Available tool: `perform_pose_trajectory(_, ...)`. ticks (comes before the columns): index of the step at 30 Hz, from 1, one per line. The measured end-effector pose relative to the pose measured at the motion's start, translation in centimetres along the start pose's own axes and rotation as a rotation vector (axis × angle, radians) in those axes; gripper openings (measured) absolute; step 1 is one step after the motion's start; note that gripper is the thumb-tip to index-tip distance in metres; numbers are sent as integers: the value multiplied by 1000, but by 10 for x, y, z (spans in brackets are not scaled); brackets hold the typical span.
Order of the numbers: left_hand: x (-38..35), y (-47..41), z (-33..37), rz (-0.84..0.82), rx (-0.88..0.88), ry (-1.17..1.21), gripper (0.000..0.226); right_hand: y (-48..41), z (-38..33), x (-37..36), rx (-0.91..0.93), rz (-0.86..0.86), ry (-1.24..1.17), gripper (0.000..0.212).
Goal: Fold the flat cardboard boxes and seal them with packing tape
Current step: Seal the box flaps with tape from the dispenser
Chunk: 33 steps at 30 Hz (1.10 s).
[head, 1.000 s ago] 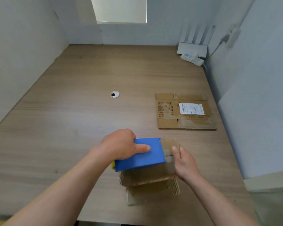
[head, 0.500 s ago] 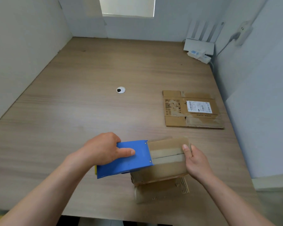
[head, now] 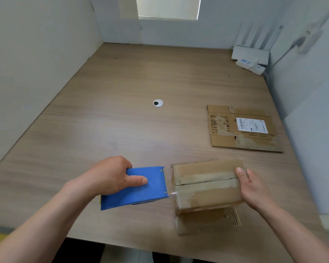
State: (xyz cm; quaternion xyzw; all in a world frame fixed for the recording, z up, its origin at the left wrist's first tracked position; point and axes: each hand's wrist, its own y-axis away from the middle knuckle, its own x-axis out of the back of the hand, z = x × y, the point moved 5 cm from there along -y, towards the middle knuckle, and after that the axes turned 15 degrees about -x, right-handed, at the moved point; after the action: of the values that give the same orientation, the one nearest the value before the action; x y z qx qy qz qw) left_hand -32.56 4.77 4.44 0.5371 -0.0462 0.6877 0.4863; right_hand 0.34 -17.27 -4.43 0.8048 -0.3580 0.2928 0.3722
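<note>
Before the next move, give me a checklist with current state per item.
1. Grip: left hand grips the tape dispenser: ok.
2. Hold: right hand holds the folded box at its right end: ok.
3. Top seam covered by tape: ok.
4. Strip cut free of the dispenser: cannot tell.
5. Underside sealed: cannot tell, hidden.
6. Second, flat box folded: not ok, lies flat on the table.
</note>
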Motion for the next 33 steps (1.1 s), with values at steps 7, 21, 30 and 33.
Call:
perform_pose_trajectory(7,-12,-21,16,-69,29,-219,62,-1,0,-1,-7,8,10,50)
perform_pose_trajectory(21,-47,-30,32,-39,83,-465,41,7,-6,0,-26,23,-30,45)
perform_pose_trajectory(30,-77,-12,-64,387,219,-203,33,10,-7,1,-27,36,-39,45)
perform_pose_trajectory(33,-93,-12,-93,407,260,-102,25,10,-8,0,-30,37,-49,44)
